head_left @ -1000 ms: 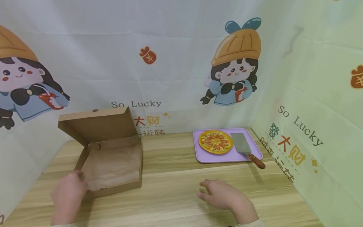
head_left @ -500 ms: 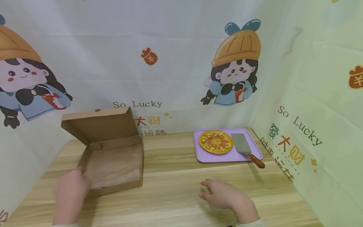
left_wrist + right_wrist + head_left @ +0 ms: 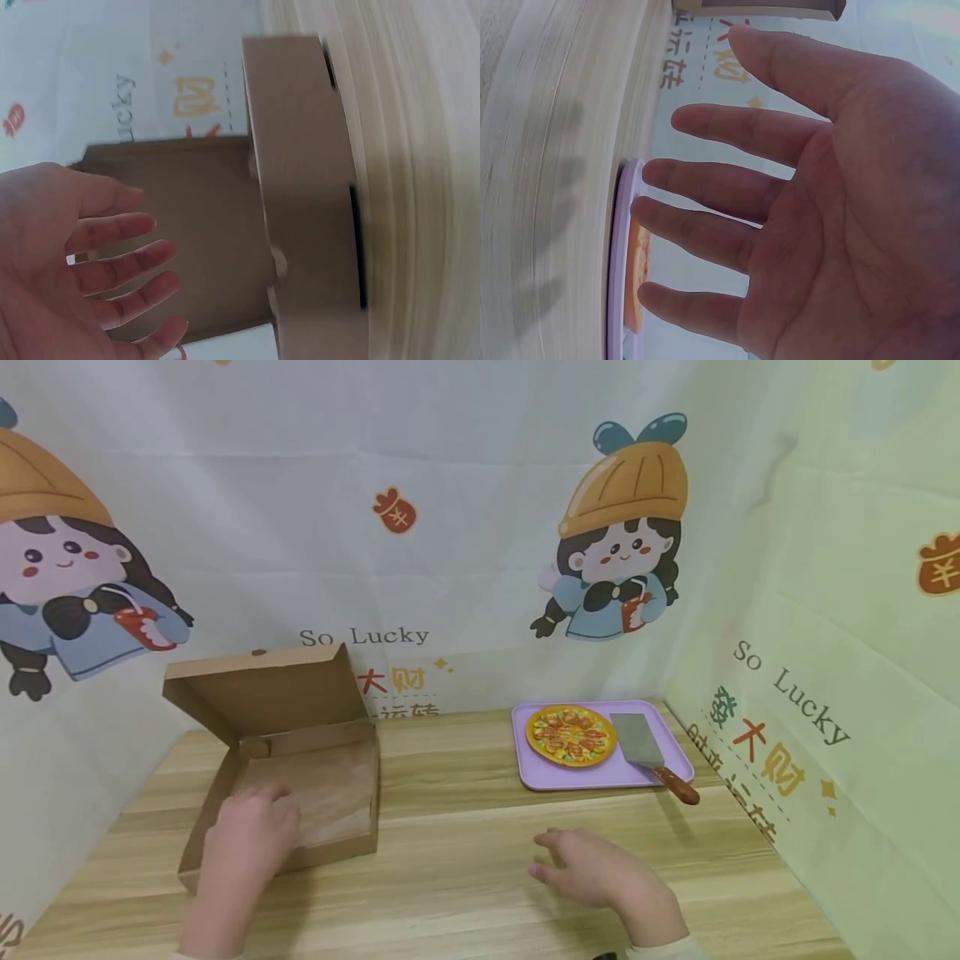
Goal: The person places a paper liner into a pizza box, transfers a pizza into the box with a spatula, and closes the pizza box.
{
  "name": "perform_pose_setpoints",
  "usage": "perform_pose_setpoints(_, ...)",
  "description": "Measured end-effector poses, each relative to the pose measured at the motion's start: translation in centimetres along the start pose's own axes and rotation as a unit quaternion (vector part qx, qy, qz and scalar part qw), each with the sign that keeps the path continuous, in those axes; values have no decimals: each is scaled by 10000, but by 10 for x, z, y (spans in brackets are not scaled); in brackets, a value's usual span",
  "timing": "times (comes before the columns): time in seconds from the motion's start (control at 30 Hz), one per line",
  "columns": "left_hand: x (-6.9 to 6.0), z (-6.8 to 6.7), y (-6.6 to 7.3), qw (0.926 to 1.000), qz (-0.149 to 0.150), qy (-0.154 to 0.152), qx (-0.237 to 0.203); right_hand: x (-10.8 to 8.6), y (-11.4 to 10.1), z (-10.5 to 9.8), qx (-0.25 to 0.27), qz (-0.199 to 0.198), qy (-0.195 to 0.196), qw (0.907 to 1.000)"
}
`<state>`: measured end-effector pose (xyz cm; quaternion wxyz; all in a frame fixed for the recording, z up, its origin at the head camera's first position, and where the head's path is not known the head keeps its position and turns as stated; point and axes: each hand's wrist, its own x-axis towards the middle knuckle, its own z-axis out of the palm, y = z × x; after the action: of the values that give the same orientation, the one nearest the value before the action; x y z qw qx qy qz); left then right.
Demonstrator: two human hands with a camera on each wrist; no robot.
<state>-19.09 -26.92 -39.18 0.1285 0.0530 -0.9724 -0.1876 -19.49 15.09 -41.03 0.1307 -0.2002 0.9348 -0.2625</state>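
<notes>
The right hand [image 3: 594, 870], fingers spread, holds nothing; the left hand [image 3: 251, 827], relaxed and empty (the nearer to the cardboard), is above the near side of the pizza box [image 3: 333, 853], which extends beyond its fingers. Plain brown, it stands open, lid [image 3: 288, 697] tilted up behind; the lilac tray [image 3: 600, 777] lies well right.

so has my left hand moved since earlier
Yes, rightward: in the head view, your left hand went from the left front corner of the cardboard box toward its middle.
</notes>
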Motion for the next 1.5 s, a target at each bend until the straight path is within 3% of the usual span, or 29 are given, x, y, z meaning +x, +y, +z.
perform_pose_setpoints(0.13, -7, 9, 21, 9993, 373, 2, -70, 0, 0, -1, -19, 12, 117, 9999)
perform_pose_setpoints(0.4, -24, 22, 61, 9949, 954, -321, -34, -3, -3, -4, -262, 165, 484, 9983)
perform_pose_setpoints(0.47, -28, 26, 69, 9932, 1136, -240, -35, -4, -4, -5, -274, 162, 564, 9979)
perform_pose_setpoints(0.57, -32, 31, 78, 9915, 1256, -339, 76, -4, -3, -5, -274, 165, 685, 9971)
perform_pose_setpoints(0.67, -36, 36, 86, 9902, 1216, -648, 215, -3, -3, -4, -270, 202, 777, 9964)
perform_pose_setpoints(0.8, -43, 42, 94, 9876, 1108, -1085, 230, -3, -2, -3, -297, 270, 838, 9957)
perform_pose_setpoints(0.9, -47, 47, 97, 9866, 1077, -1213, 146, -3, -1, -3, -296, 315, 872, 9953)
perform_pose_setpoints(1.2, -52, 54, 103, 9872, 979, -1256, 33, -4, 5, 2, -299, 419, 877, 9948)
perform_pose_setpoints(1.5, -44, 56, 101, 9875, 1006, -1208, -50, -2, 9, -3, -361, 373, 990, 9937)
